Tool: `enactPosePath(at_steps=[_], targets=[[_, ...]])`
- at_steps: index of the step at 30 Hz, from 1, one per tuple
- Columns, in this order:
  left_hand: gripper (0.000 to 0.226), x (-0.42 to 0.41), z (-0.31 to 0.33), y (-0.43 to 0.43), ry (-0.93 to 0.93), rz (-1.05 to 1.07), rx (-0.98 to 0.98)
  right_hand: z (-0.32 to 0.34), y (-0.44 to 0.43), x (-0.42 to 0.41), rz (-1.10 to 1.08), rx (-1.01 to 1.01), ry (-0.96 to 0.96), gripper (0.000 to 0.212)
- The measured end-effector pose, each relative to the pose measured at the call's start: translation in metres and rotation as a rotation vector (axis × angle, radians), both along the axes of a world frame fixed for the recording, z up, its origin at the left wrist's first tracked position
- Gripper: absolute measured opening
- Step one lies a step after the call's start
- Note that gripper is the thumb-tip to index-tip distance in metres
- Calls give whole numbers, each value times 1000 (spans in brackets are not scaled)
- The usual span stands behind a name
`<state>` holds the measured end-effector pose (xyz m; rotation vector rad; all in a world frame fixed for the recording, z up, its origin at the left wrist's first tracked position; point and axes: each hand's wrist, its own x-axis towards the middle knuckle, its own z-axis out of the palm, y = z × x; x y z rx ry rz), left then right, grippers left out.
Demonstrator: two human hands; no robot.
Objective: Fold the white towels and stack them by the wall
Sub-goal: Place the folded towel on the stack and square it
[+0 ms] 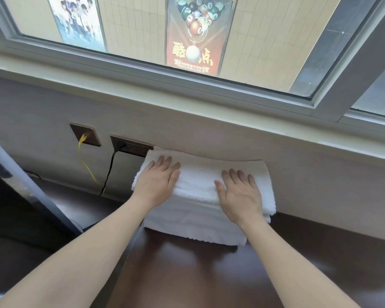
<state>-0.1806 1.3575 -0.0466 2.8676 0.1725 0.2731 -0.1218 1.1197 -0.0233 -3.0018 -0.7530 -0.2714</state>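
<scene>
A stack of folded white towels [198, 181] stands on the dark wooden table [209, 274], pushed up against the wall below the window sill. My left hand [157, 182] lies flat on the left part of the top towel, fingers straight and pointing to the wall. My right hand [239, 194] presses flat on the right part of the same towel, fingers spread. Several folded layers show at the stack's front face [193, 223].
Two wall sockets sit left of the stack: one with a yellow cable [85, 152], one with a black cable [110, 170] hanging down. A window sill [231, 103] juts out above the towels. A dark slanted panel [27, 187] stands at the left.
</scene>
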Motion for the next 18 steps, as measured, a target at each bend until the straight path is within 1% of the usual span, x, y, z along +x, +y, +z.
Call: enactPosePath(at_steps=[2,4,6,8,10,12,15,16,18], targets=[[71,-2,8,-21,-112,-12,13,3,6,-9,22,55,-50,70],[60,-5,8,-47,-254,-89,-5,0,13,-23,117,112,-105,62],[52,-7,-1,-67,-309,-174,-27,-12,11,-32,202,134,-153,53],[50,-7,-12,-71,-289,-201,15,-21,0,-30,207,87,-157,54],[50,-7,-19,-60,-244,-206,94,-26,-21,-21,190,12,-174,59],[55,-8,-19,-45,-197,-189,130,-25,-41,-11,162,-30,-189,65],[71,-12,-16,-23,-114,-146,127,-17,-51,-8,128,-10,-198,74],[74,-12,-14,-20,-117,-146,127,-15,-48,-11,146,11,-210,74],[75,-13,-11,-23,-175,-191,143,-16,-38,-16,247,14,-230,75]])
